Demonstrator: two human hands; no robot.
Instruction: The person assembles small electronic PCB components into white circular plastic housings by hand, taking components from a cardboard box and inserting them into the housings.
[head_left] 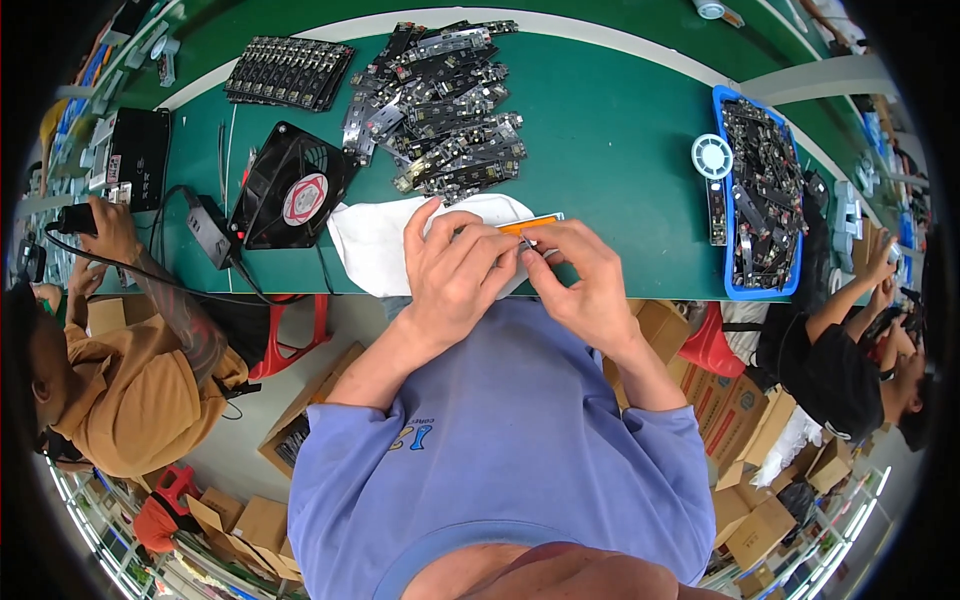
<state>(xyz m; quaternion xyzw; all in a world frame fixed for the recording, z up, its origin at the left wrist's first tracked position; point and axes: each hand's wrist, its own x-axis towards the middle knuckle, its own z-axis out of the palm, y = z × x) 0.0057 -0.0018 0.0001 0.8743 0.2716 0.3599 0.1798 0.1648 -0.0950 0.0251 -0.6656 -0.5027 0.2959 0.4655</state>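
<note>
Over the near table edge my left hand (455,268) and my right hand (585,268) meet with fingertips pinched together. A small greyish piece (527,241) shows between them, too covered to name. Just beyond the fingertips is a narrow orange strip (530,225) with a pale edge; whether it is held or only lies there I cannot tell. My left index finger points up and away from the pinch. A white cloth (375,245) lies under my hands. Beyond it is a loose heap of narrow black circuit boards (450,110), some with silvery parts.
Left of the cloth stands a black fan (290,190), beside a black power adapter (207,230) with cables. Boards in neat rows (288,72) lie at the back left. At right is a blue tray (728,283) full of boards, with a round white part (712,156) beside it. Co-workers sit on both sides.
</note>
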